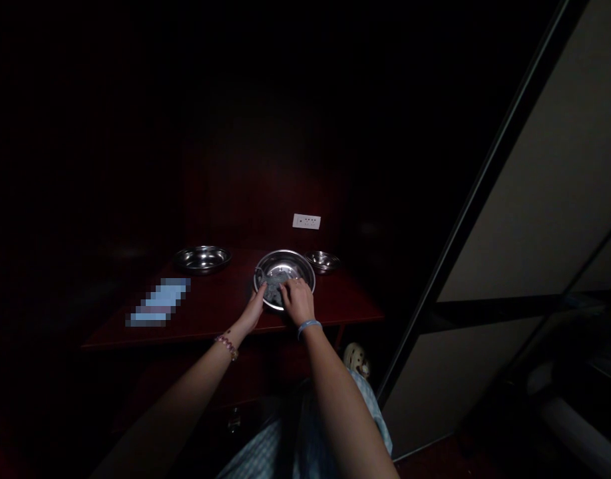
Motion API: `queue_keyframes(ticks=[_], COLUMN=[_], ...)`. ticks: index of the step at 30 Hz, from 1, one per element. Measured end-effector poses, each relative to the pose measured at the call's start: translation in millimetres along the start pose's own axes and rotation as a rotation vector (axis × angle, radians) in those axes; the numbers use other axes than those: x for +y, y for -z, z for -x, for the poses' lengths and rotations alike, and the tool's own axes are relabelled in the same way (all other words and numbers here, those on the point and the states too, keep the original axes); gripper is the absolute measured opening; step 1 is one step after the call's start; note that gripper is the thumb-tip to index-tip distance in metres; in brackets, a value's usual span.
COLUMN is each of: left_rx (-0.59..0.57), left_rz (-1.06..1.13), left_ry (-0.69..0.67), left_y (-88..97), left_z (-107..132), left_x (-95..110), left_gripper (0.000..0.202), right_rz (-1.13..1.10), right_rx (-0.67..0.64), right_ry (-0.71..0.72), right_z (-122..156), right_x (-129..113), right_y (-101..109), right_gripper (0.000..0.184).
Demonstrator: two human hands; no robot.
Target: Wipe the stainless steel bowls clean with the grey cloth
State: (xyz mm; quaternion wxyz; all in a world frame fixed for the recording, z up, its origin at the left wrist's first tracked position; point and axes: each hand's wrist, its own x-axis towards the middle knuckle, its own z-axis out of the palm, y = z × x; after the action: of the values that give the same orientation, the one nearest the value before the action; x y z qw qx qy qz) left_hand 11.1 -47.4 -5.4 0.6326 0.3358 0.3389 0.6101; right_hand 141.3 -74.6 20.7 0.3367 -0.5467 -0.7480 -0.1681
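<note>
A round steel plate (291,263) lies on a dark red table (220,306). Inside it is a grey scrubbing pad or cloth (273,287). My left hand (254,310) grips the plate's near left rim, a beaded bracelet on its wrist. My right hand (297,301) presses down on the grey pad inside the plate, fingers curled over it, a light blue band on its wrist.
A second steel plate (202,259) sits at the table's back left and a small steel bowl (323,261) at the back right. A blurred flat item (158,303) lies on the left. A white wall socket (306,221) is behind. A pale panel (545,199) stands to the right.
</note>
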Motion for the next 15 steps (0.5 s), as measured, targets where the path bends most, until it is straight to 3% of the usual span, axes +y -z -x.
queue_keyframes(ticks=[9, 15], left_rx=[-0.014, -0.028], left_rz=[0.006, 0.011], left_ry=[-0.039, -0.065], left_y=[5.0, 7.6], left_z=[-7, -13], left_x=[-8, -13], left_gripper=[0.05, 0.051], right_rz=[-0.005, -0.001], right_rx=[0.0, 0.005], right_ry=[-0.046, -0.024], right_z=[1, 1], right_x=[0, 0], right_y=[3, 2], right_gripper=[0.011, 0.015])
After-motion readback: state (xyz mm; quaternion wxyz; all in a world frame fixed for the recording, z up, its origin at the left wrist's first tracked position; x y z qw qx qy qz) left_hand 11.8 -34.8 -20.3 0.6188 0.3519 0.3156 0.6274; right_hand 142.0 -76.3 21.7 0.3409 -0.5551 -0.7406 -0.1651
